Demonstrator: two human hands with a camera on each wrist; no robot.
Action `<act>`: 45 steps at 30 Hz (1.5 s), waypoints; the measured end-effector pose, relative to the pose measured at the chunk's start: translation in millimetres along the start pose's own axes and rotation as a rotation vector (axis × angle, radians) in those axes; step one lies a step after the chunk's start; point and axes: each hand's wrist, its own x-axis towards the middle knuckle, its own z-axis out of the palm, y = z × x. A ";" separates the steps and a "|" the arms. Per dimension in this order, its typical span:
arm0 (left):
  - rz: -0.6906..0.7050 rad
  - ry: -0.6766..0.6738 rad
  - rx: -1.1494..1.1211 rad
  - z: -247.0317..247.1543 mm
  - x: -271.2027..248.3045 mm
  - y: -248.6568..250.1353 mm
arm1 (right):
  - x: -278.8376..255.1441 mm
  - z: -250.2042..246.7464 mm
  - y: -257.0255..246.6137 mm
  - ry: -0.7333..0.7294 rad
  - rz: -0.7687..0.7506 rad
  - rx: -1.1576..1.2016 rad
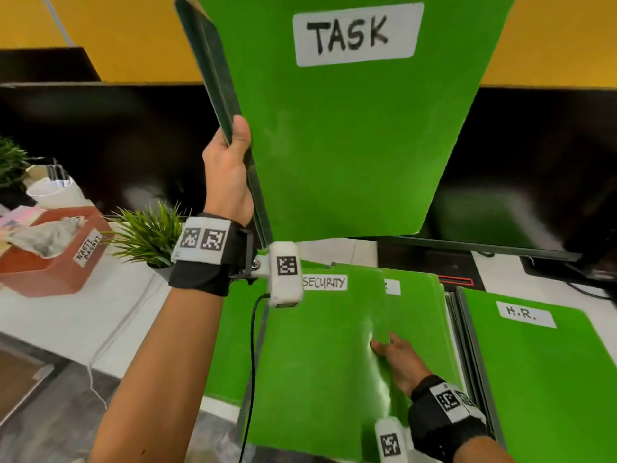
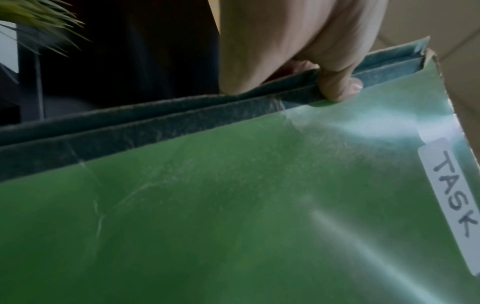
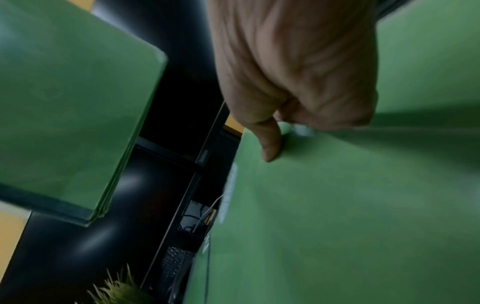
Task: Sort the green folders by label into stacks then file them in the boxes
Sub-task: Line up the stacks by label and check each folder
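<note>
**TASK folders raised, SECURITY folder pinched on stack**

The left hand grips a bundle of glossy green card folders labelled TASK by the dark spine edge, thumb over the front cover and fingers behind. The bundle hangs upright in the air above the white tabletop, long axis vertical, label at top, in front of the black monitor.

The right hand pinches the right edge of the green folder labelled SECURITY, thumb on top. It lies flat on a green stack, long axis running away from the person. Just right lies the green folder stack labelled H.R..

At left, well apart, stand a small spiky green plant and an orange waste box.
</note>
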 end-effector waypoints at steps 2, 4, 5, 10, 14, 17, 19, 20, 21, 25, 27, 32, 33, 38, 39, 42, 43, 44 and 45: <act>0.013 -0.013 -0.003 -4.0 5.1 1.8 | 10.4 13.1 -2.0 0.018 0.029 0.005; -0.002 -0.026 0.008 -8.0 6.3 0.4 | 17.5 28.2 -6.6 -0.014 0.052 -0.005; -0.017 -0.035 0.005 -10.6 6.6 -1.7 | 20.1 37.4 -9.6 -0.018 0.052 -0.006; -0.102 -0.009 0.012 -25.3 5.7 -18.6 | 37.3 80.5 -18.2 -0.013 0.052 -0.033; -0.158 0.019 0.037 -36.7 2.8 -28.6 | 36.4 75.1 -21.7 -0.019 0.030 -0.048; -0.197 0.006 0.064 -42.4 0.0 -36.1 | 24.1 40.7 -29.3 0.054 -0.044 -0.027; -0.221 -0.014 0.070 -43.1 -2.9 -43.1 | 13.2 13.0 -39.2 0.145 -0.125 -0.012; -0.232 -0.026 0.079 -42.4 -4.5 -47.7 | 4.4 2.9 -46.9 0.198 -0.192 0.016; -0.242 -0.043 0.086 -39.5 -7.5 -52.6 | -5.6 -5.2 -56.5 0.251 -0.277 0.043; -0.330 -0.131 0.098 -19.9 -28.7 -77.2 | -31.6 -19.0 -86.3 0.343 -0.595 0.095; -0.387 -0.174 0.084 -7.7 -43.8 -91.2 | -37.0 -22.3 -88.9 0.339 -0.673 0.080; -0.520 -0.201 0.069 15.5 -74.9 -116.5 | -40.3 -45.7 -71.9 0.373 -0.748 0.094; -0.551 -0.193 0.074 17.0 -78.2 -119.8 | -42.6 -50.8 -68.4 0.365 -0.749 0.081; -0.656 -0.168 0.130 21.2 -86.7 -132.4 | -45.9 -72.3 -58.2 0.450 -0.705 0.004; -0.665 -0.176 0.138 22.7 -87.6 -133.1 | -45.7 -74.7 -57.5 0.474 -0.687 -0.028; -0.657 -0.211 0.142 28.0 -88.5 -131.6 | -43.3 -79.5 -55.8 0.486 -0.646 -0.065; -0.649 -0.218 0.141 29.3 -87.8 -130.4 | -43.3 -79.9 -55.9 0.484 -0.645 -0.062; -0.635 -0.227 0.141 31.1 -86.7 -128.7 | -42.9 -81.1 -55.6 0.481 -0.654 -0.059; -0.619 -0.238 0.135 32.7 -85.1 -127.3 | -45.2 -81.0 -56.3 0.476 -0.650 -0.056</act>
